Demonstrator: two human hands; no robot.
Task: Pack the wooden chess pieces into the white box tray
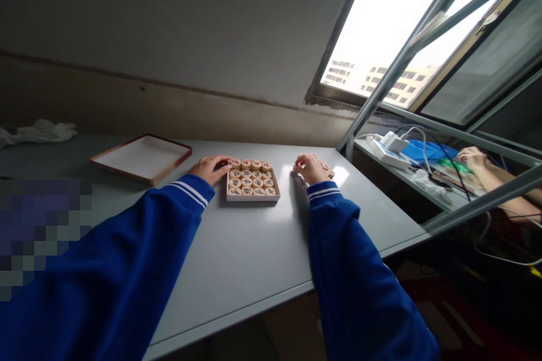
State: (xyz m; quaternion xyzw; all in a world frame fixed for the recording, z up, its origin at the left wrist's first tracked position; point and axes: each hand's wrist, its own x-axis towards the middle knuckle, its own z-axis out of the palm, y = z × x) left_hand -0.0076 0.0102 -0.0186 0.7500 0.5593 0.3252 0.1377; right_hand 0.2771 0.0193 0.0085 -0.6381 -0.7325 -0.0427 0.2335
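Blue sleeves nearest; our arms outstretched over worktop. Left hand touches piece box edge, released; right hand curled on loose pieces, grip unclear.

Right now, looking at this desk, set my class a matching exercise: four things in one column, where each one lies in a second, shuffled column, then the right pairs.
Things:
1. Lid
2. Box of pieces
3. Loose pieces
4. White cloth

Places:
A. Under the right hand's fingers
B. Far left, by the wall
C. Between the two hands, left hand touching it
D. Left of the left hand, lying open

Pairs: 1-D, 2-C, 3-A, 4-B
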